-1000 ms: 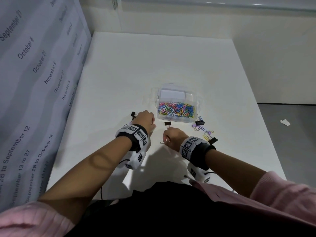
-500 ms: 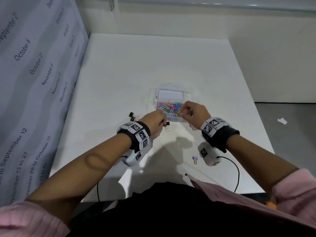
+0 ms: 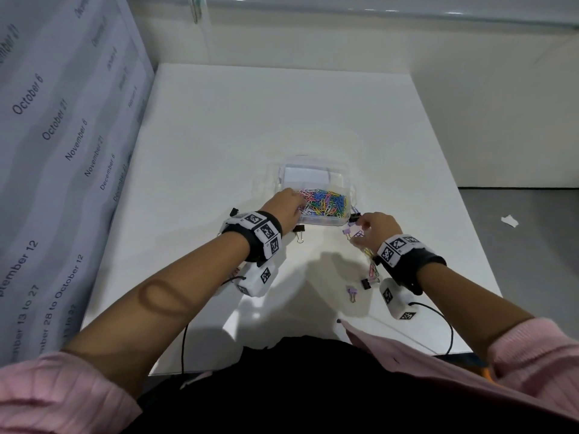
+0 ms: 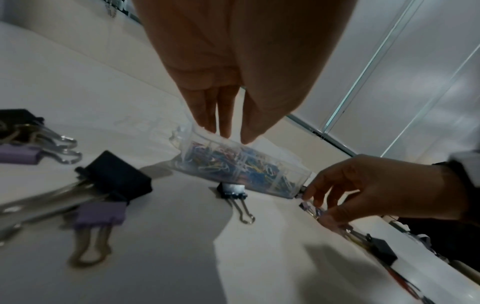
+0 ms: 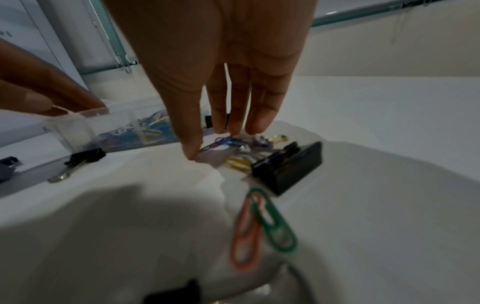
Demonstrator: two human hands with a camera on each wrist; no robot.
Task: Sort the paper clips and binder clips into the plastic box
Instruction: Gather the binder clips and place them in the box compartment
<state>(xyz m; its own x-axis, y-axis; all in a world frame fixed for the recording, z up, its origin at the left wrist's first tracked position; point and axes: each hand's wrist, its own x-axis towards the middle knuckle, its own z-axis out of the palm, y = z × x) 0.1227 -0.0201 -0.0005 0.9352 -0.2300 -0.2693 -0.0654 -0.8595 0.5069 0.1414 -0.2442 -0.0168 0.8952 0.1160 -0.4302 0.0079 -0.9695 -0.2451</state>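
The clear plastic box [image 3: 322,221] holds a heap of coloured paper clips [image 3: 326,203] in its near part. My left hand [image 3: 296,202] hovers over the box's left rim, fingers straight and together, nothing seen between them in the left wrist view [image 4: 233,135]. My right hand [image 3: 360,227] is down on the table at the box's right front corner. There thumb and fingers pinch a blue-purple paper clip [image 5: 223,143] among loose clips. A black binder clip [image 3: 299,229] lies in front of the box.
More binder clips [image 4: 114,179] lie left of the box. A black binder clip [image 5: 288,166], a purple one [image 3: 352,292] and green and pink paper clips [image 5: 270,222] lie near my right wrist. A calendar sheet [image 3: 62,136] stands along the table's left edge.
My right hand has come back from the box to the loose clips at its right front corner. My left hand has moved forward over the box's left rim.
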